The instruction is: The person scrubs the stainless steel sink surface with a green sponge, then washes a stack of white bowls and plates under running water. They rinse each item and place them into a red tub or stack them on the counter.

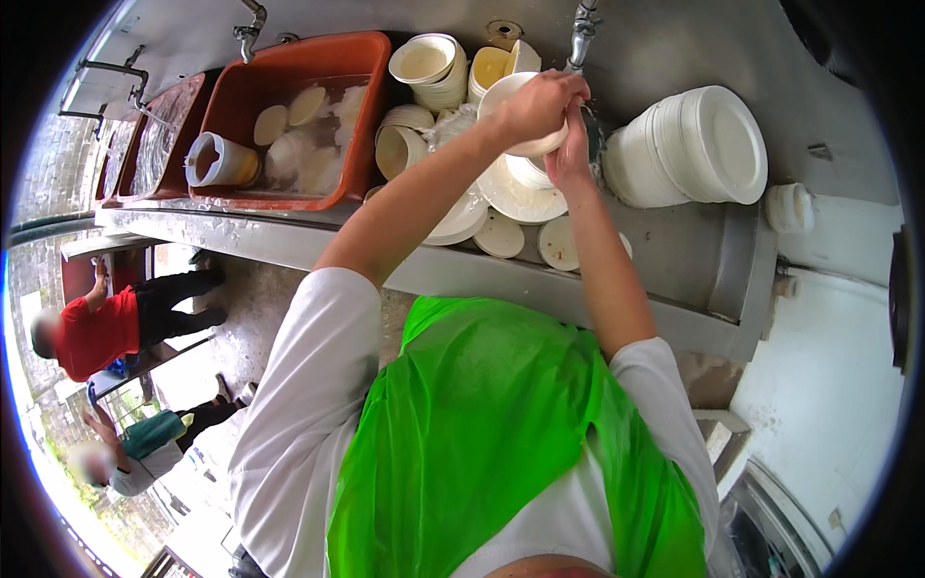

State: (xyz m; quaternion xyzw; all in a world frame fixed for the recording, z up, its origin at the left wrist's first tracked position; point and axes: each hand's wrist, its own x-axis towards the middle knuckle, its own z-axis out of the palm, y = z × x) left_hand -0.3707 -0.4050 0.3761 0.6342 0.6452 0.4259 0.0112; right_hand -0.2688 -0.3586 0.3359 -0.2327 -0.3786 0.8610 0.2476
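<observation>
My left hand point(543, 103) reaches across a white bowl point(498, 90), its fingers curled at the bowl's right edge below the running tap point(580, 36). From below, my right hand point(569, 152) grips the same edge, the fingers of both hands close together. Parts of the bowl are hidden behind my left hand and forearm. Under it, more white bowls point(530, 172) rest on a white plate point(506, 196). Stacked bowls point(433, 68) stand behind and to the left, beside a bowl with yellowish contents point(491, 66). Water splashes around the dishes.
An orange-red tub point(289, 199) holds water, dishes and a plastic jug point(220, 160). A leaning stack of white plates point(730, 144) is at the right. The metal sink's front edge point(535, 289) runs before me. Two people point(108, 325) point(144, 448) are at the far left.
</observation>
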